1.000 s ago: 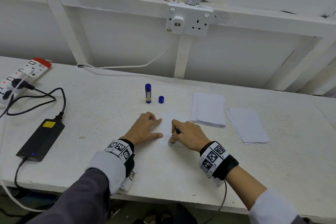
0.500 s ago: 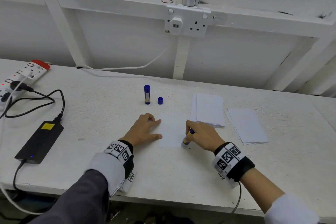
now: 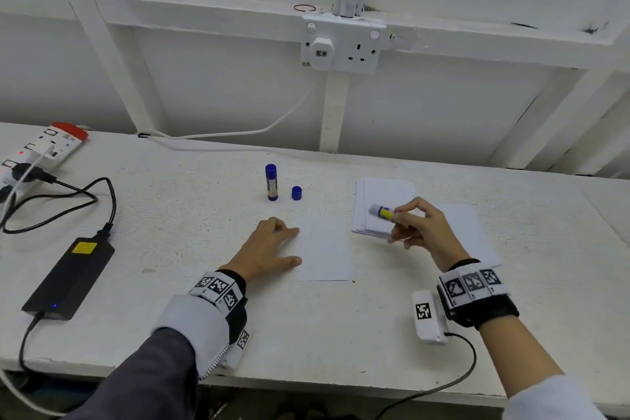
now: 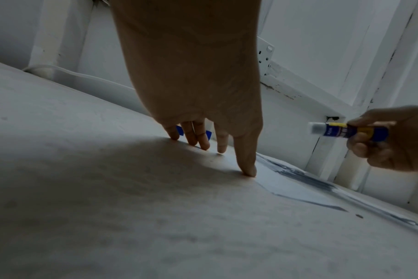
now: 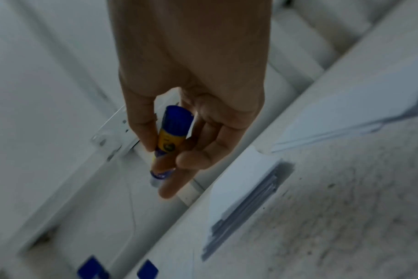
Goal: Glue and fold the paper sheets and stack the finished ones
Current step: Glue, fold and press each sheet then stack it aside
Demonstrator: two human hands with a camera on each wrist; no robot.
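**Glue stick lifted clear, sheet pinned for the fold**

The white table [image 3: 204, 215] carries everything. At its far right lie two heaps of paper: a squared stack [image 3: 381, 201] and, beyond the right hand, a looser pile [image 3: 477, 235]; which one holds the finished pieces I cannot tell. The single sheet [image 3: 324, 249] in work lies flat at the centre, just beside the stack. It is thin and limp, so it should slide or buckle if pushed from one edge; best taken at a free corner while the opposite edge is held down. The left hand [image 3: 269, 249] does that, fingers straight, thumb and forefinger pressing the sheet's left edge. The right hand [image 3: 419, 228] hovers above the stack, fingers curled round the uncapped glue stick [image 3: 383, 211]. A capped spare stick [image 3: 271, 182] and the loose cap [image 3: 296, 193] stand behind.
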